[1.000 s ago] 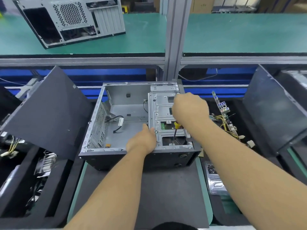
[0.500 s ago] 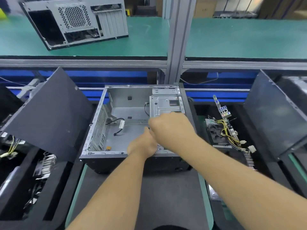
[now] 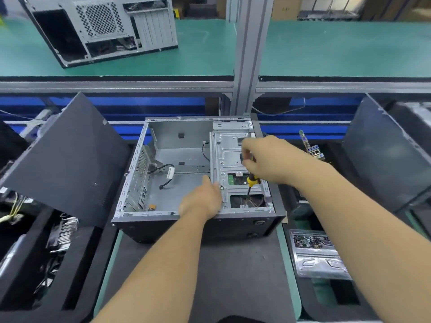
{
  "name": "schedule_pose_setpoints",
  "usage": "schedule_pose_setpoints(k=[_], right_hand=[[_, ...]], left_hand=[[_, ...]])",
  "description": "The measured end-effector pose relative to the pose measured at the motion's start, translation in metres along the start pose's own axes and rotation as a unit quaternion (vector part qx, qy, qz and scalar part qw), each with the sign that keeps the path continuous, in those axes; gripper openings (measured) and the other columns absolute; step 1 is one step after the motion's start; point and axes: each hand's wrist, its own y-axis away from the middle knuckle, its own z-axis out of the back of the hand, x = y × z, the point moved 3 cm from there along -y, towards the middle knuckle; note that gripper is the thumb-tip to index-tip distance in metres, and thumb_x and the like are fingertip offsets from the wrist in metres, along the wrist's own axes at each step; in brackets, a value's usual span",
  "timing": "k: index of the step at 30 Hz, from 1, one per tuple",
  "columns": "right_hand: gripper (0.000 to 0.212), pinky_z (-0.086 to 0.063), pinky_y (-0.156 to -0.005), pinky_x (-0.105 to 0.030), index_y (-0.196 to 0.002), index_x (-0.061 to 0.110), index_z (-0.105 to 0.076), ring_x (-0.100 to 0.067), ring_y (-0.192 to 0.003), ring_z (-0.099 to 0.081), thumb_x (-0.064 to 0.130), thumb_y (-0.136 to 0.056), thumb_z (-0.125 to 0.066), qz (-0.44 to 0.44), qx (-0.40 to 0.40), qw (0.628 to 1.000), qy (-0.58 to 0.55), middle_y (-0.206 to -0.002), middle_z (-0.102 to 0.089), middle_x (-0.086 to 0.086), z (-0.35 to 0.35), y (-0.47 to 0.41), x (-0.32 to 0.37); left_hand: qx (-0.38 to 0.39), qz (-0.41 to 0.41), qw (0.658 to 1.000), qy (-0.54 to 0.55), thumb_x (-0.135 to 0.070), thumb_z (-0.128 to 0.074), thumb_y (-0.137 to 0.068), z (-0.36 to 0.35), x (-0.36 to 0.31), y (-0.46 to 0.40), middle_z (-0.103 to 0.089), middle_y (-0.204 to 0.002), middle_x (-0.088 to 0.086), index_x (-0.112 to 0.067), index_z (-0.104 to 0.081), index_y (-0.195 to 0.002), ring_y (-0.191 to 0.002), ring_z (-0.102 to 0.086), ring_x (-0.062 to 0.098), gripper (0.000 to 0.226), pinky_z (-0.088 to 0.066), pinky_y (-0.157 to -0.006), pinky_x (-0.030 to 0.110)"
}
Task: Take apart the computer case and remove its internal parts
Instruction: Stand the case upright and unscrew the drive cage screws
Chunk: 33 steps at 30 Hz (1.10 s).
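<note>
screwdriver (image 3: 251, 183) handle hidden inside right hand (image 3: 275, 159), tip contact unclear (too small), left hand (image 3: 200, 201) fingertips hidden
</note>
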Motion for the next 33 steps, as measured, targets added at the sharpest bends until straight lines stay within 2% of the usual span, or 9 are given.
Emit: schedule_pose_setpoints(k=[4, 8, 12, 15, 21, 24, 27, 30, 33], right_hand=[[0.006, -0.035, -0.058, -0.023, -0.092, 0.027, -0.055, -0.007, -0.074, -0.050, 0.023, -0.095, -0.059, 0.059, 0.056, 0.996, -0.043, -0.081, -0.053, 0.011, 0.005, 0.004, 0.007], [0.010, -0.038, -0.067, -0.029, -0.097, 0.019, -0.051, -0.018, -0.084, -0.052, 0.028, -0.100, -0.050, -0.021, 0.063, 0.997, -0.039, -0.091, -0.055, 0.003, 0.005, 0.003, 0.004], [0.032, -0.041, -0.070, -0.037, -0.074, 0.018, -0.035, -0.027, -0.078, -0.045, 0.030, -0.104, -0.037, -0.093, 0.011, 0.993, 0.074, -0.073, -0.035, -0.001, 0.002, 0.001, 0.006], [0.035, -0.035, -0.059, -0.032, -0.068, 0.017, -0.038, -0.018, -0.062, -0.042, 0.025, -0.101, -0.041, -0.050, 0.017, 0.997, 0.064, -0.071, -0.042, -0.003, 0.002, 0.001, 0.010], [0.008, -0.036, -0.058, -0.024, -0.092, 0.020, -0.057, -0.017, -0.080, -0.053, 0.018, -0.096, -0.050, 0.047, 0.046, 0.997, 0.049, -0.091, -0.059, 0.003, 0.009, 0.016, 0.017], [0.016, -0.041, -0.061, -0.027, -0.094, 0.024, -0.052, -0.013, -0.079, -0.053, 0.009, -0.093, -0.053, 0.036, 0.055, 0.998, -0.006, -0.090, -0.055, 0.005, 0.008, 0.022, 0.021], [0.010, -0.044, -0.067, -0.034, -0.103, 0.015, -0.052, -0.023, -0.088, -0.055, 0.013, -0.093, -0.055, 0.012, 0.035, 0.999, 0.001, -0.094, -0.055, -0.002, 0.003, 0.018, 0.027], [0.030, -0.048, -0.076, -0.037, -0.083, 0.014, -0.045, -0.028, -0.083, -0.051, 0.036, -0.102, -0.046, -0.046, -0.005, 0.998, 0.041, -0.077, -0.048, -0.001, 0.001, 0.013, 0.027], [0.029, -0.052, -0.078, -0.040, -0.077, 0.015, -0.042, -0.029, -0.081, -0.051, 0.027, -0.103, -0.044, -0.081, -0.029, 0.992, 0.092, -0.076, -0.045, -0.004, 0.004, 0.011, 0.023]], left_hand=[[-0.001, 0.003, 1.000, -0.004, -0.043, -0.018, -0.107, -0.001, 0.001, -0.001, -0.061, -0.133, 0.012, -0.018, -0.036, -0.142, -0.118, -0.056, 0.037, 0.046, -0.044, -0.103, 0.052], [-0.005, -0.001, 1.000, 0.000, -0.042, -0.018, -0.108, -0.002, 0.001, -0.002, -0.063, -0.128, 0.012, -0.017, -0.038, -0.137, -0.114, -0.058, 0.036, 0.044, -0.045, -0.101, 0.051], [-0.008, -0.004, 1.000, 0.012, -0.041, -0.019, -0.108, -0.002, 0.001, -0.005, -0.061, -0.132, 0.011, -0.017, -0.038, -0.138, -0.118, -0.056, 0.037, 0.043, -0.043, -0.104, 0.050], [-0.013, -0.008, 1.000, 0.021, -0.038, -0.020, -0.107, -0.002, 0.001, -0.007, -0.058, -0.137, 0.011, -0.017, -0.038, -0.141, -0.121, -0.054, 0.036, 0.043, -0.042, -0.104, 0.050], [-0.034, -0.016, 0.999, 0.012, -0.042, -0.020, -0.107, -0.002, 0.002, -0.009, -0.053, -0.142, 0.008, -0.019, -0.042, -0.135, -0.125, -0.051, 0.034, 0.043, -0.037, -0.090, 0.044], [-0.037, -0.012, 0.999, 0.002, -0.042, -0.019, -0.107, -0.002, 0.001, -0.006, -0.053, -0.142, 0.009, -0.018, -0.042, -0.135, -0.125, -0.051, 0.034, 0.043, -0.037, -0.091, 0.044], [-0.035, -0.004, 0.999, 0.002, -0.041, -0.018, -0.108, -0.001, 0.000, -0.003, -0.053, -0.143, 0.009, -0.017, -0.042, -0.135, -0.126, -0.051, 0.034, 0.043, -0.037, -0.093, 0.046], [-0.034, -0.003, 0.999, 0.002, -0.038, -0.020, -0.108, 0.000, -0.001, -0.002, -0.053, -0.142, 0.009, -0.017, -0.042, -0.134, -0.126, -0.051, 0.034, 0.041, -0.039, -0.098, 0.048], [-0.036, -0.010, 0.999, 0.003, -0.034, -0.023, -0.107, 0.000, 0.000, -0.002, -0.055, -0.139, 0.009, -0.016, -0.044, -0.130, -0.122, -0.052, 0.033, 0.036, -0.040, -0.096, 0.048]])
